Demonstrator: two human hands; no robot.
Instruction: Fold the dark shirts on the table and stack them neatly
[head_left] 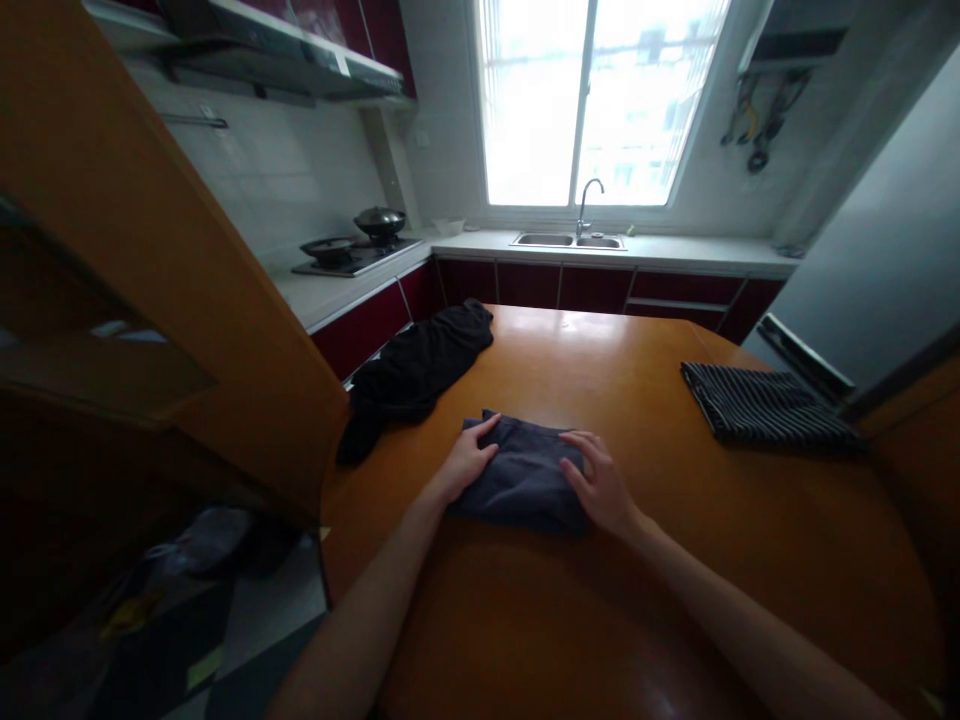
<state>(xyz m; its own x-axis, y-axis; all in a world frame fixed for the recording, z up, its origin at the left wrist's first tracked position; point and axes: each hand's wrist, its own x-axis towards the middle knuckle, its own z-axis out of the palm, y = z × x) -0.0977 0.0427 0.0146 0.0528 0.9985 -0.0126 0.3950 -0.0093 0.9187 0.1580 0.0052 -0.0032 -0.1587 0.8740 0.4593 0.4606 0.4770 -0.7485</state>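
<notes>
A folded dark grey cloth (pixel 525 470) lies on the orange wooden table (pixel 600 600) in front of me. My left hand (pixel 466 462) rests flat on the cloth's left edge, fingers stretched out. My right hand (pixel 600 485) lies flat on its right edge, fingers spread. Neither hand grips anything. A crumpled black garment (pixel 416 372) hangs over the table's far left edge. A folded black-and-white striped cloth (pixel 765 405) lies at the table's right side.
A tall wooden cabinet (pixel 150 300) stands close on the left. Behind the table run a counter with a stove and pans (pixel 352 250), a sink with a tap (pixel 574 238) under a bright window, and a grey fridge (pixel 877 270) at right.
</notes>
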